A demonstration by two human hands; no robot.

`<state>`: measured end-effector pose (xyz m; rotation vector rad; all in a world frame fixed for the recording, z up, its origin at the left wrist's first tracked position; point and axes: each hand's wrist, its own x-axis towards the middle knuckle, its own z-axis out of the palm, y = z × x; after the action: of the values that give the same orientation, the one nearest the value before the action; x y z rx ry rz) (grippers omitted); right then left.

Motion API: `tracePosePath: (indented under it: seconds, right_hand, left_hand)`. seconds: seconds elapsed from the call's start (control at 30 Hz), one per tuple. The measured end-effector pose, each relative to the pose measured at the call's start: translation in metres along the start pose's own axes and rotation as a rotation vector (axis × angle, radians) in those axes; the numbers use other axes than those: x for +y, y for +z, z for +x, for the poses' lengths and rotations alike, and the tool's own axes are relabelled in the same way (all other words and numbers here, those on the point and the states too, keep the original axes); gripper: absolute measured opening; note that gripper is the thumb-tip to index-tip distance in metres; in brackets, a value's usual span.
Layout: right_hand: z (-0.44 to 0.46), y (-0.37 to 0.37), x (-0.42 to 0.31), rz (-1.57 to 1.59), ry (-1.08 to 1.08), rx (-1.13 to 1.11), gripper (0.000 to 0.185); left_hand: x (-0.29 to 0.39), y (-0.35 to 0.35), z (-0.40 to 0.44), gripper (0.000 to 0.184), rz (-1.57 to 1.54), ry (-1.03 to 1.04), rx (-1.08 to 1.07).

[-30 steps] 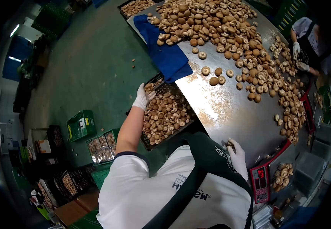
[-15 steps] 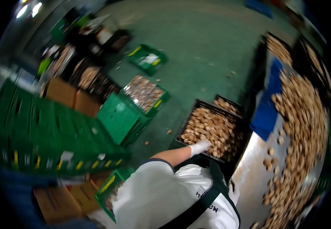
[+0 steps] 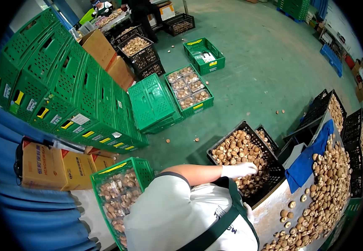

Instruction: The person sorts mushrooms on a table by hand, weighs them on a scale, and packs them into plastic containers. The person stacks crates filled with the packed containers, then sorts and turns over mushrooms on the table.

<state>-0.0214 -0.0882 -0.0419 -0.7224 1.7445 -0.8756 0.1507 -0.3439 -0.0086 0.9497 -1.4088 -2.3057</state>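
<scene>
My left hand (image 3: 241,170), in a white glove, reaches over the black crate (image 3: 215,161) of loose brown mushrooms (image 3: 236,147). Its fingers look extended just above or against the mushrooms, and no held object can be made out. My right hand (image 3: 249,212), also gloved, shows only in part beside my apron, near the edge of the metal table (image 3: 269,209); its fingers are mostly hidden. Many mushrooms (image 3: 321,201) are spread across that table, next to a blue cloth (image 3: 300,171).
A green crate (image 3: 210,103) of packed mushroom trays stands on the floor, near another green crate (image 3: 215,65). Behind my left arm is a second tray-filled crate (image 3: 95,188). Stacked green crates (image 3: 64,83) and cardboard boxes (image 3: 43,167) are at left. People (image 3: 141,14) are at the back.
The view has swung left, bringing the stacked crates and boxes into sight. My left hand has moved from the crate's far edge to over its mushrooms. My right hand is now more hidden.
</scene>
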Motion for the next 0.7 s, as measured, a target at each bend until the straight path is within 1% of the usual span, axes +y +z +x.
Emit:
tracePosePath:
  seconds: [0.03, 0.07, 0.1, 0.13, 0.17, 0.23, 0.33, 0.47, 0.7]
  right_hand:
    - [0.006, -0.003, 0.016, 0.082, 0.039, -0.002, 0.029]
    - [0.012, -0.005, 0.032, 0.164, 0.078, -0.001, 0.030]
    - [-0.001, -0.008, 0.023, 0.115, -0.033, -0.020, 0.030]
    - [-0.010, -0.007, 0.011, 0.067, -0.144, -0.038, 0.030]
    - [-0.004, -0.012, 0.027, -0.049, -0.232, -0.008, 0.032]
    - [-0.006, -0.017, 0.020, -0.155, -0.177, 0.009, 0.032]
    - [-0.015, -0.023, -0.009, -0.313, -0.132, 0.022, 0.033]
    - [-0.024, -0.038, -0.050, -0.509, -0.125, 0.012, 0.035]
    - [-0.039, -0.064, -0.113, -0.765, -0.191, -0.025, 0.038]
  left_hand:
    - [0.007, 0.019, 0.008, 0.038, -0.011, 0.103, -0.153]
    - [0.012, 0.046, 0.021, 0.039, 0.196, 0.220, -0.219]
    - [0.079, 0.076, -0.020, 0.038, 0.196, 0.165, -0.382]
    - [0.074, 0.106, -0.011, 0.037, 0.247, 0.335, -0.554]
    - [0.098, 0.134, -0.030, 0.036, 0.229, 0.383, -0.729]
    - [0.121, 0.188, -0.054, 0.035, 0.118, 0.500, -1.005]
    - [0.130, 0.243, -0.077, 0.034, -0.081, 0.588, -1.280]
    - [0.124, 0.273, -0.090, 0.033, -0.207, 0.618, -1.423]
    - [0.122, 0.279, -0.102, 0.030, -0.248, 0.630, -1.489]
